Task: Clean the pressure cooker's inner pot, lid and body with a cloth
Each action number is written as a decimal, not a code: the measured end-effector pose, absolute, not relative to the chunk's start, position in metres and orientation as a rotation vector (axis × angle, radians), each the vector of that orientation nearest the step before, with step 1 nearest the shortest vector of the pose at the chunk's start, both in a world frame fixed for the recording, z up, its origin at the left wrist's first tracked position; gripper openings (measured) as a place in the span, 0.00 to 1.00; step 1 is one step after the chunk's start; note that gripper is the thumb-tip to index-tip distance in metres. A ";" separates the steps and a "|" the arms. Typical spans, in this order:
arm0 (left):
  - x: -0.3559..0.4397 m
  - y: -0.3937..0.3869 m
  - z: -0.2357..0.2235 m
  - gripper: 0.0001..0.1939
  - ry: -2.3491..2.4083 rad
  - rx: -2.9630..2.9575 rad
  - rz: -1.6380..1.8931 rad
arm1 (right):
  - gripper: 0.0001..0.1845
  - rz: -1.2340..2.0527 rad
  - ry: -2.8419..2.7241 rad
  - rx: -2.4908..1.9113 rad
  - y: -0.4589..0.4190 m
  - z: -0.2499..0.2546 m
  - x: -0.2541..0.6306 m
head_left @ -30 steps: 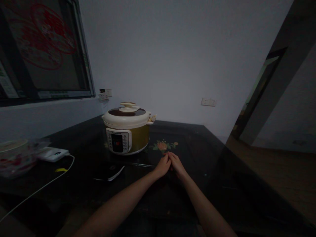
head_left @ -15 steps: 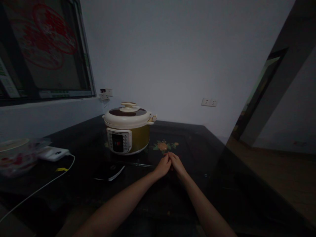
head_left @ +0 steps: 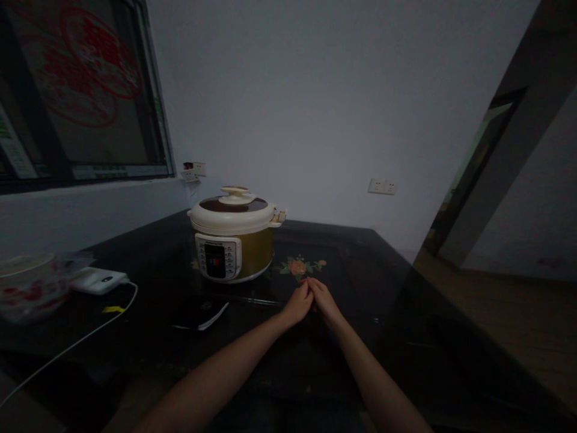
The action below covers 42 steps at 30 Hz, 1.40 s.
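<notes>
My left hand (head_left: 297, 304) and my right hand (head_left: 324, 301) rest side by side on the dark glossy table (head_left: 369, 282), their fingertips touching each other. The fingers of both lie stretched forward and hold nothing. Just beyond the fingertips a flower pattern (head_left: 298, 266) shows on the table top. A cream and gold electric pressure cooker (head_left: 233, 233) with its lid on stands behind and to the left of my hands, its control panel facing me.
A dark phone-like object (head_left: 201, 314) lies left of my left forearm. Farther left lie a white power bank (head_left: 97, 280) with a white cable (head_left: 76, 343) and a bowl in clear plastic (head_left: 27, 287). Wall sockets (head_left: 381, 186) sit behind; a doorway opens at right.
</notes>
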<state>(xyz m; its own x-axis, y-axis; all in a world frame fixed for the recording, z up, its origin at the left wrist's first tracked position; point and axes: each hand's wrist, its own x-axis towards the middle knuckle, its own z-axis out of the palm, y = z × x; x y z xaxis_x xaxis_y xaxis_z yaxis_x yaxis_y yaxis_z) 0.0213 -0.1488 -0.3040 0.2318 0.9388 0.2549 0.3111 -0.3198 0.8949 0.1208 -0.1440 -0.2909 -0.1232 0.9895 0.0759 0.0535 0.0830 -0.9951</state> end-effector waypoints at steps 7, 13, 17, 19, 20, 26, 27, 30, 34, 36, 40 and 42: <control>0.022 -0.148 -0.305 0.15 1.156 1.789 1.080 | 0.24 1.205 -1.382 -1.136 -0.144 -0.291 0.121; 0.020 -0.150 -0.301 0.14 1.170 1.799 1.090 | 0.25 1.205 -1.395 -1.144 -0.146 -0.289 0.121; 0.021 -0.151 -0.300 0.15 1.163 1.805 1.080 | 0.26 1.196 -1.399 -1.140 -0.146 -0.290 0.121; 0.021 -0.151 -0.301 0.14 1.161 1.805 1.080 | 0.26 1.192 -1.400 -1.138 -0.146 -0.290 0.122; 0.021 -0.151 -0.301 0.14 1.160 1.805 1.081 | 0.26 1.191 -1.401 -1.136 -0.146 -0.291 0.122; 0.021 -0.151 -0.300 0.14 1.160 1.806 1.090 | 0.25 1.195 -1.403 -1.137 -0.146 -0.291 0.122; 0.021 -0.151 -0.300 0.14 1.160 1.806 1.090 | 0.25 1.196 -1.402 -1.137 -0.146 -0.290 0.122; 0.022 -0.150 -0.301 0.14 1.168 1.800 1.082 | 0.24 1.196 -1.403 -1.131 -0.146 -0.290 0.122; 0.022 -0.150 -0.301 0.14 1.172 1.798 1.071 | 0.23 1.196 -1.403 -1.126 -0.146 -0.290 0.122; 0.022 -0.150 -0.301 0.14 1.167 1.803 1.074 | 0.24 1.194 -1.403 -1.127 -0.145 -0.290 0.122; 0.022 -0.152 -0.299 0.14 1.164 1.802 1.083 | 0.25 1.199 -1.406 -1.130 -0.144 -0.291 0.122; 0.022 -0.152 -0.299 0.14 1.165 1.797 1.085 | 0.25 1.201 -1.405 -1.131 -0.145 -0.291 0.122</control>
<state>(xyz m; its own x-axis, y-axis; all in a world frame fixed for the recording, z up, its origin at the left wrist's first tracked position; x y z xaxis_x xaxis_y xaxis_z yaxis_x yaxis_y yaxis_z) 0.0215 -0.1519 -0.2987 0.2357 0.9362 0.2606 0.3259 -0.3288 0.8864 0.1219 -0.1445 -0.2909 -0.1361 0.9871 0.0845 0.0695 0.0946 -0.9931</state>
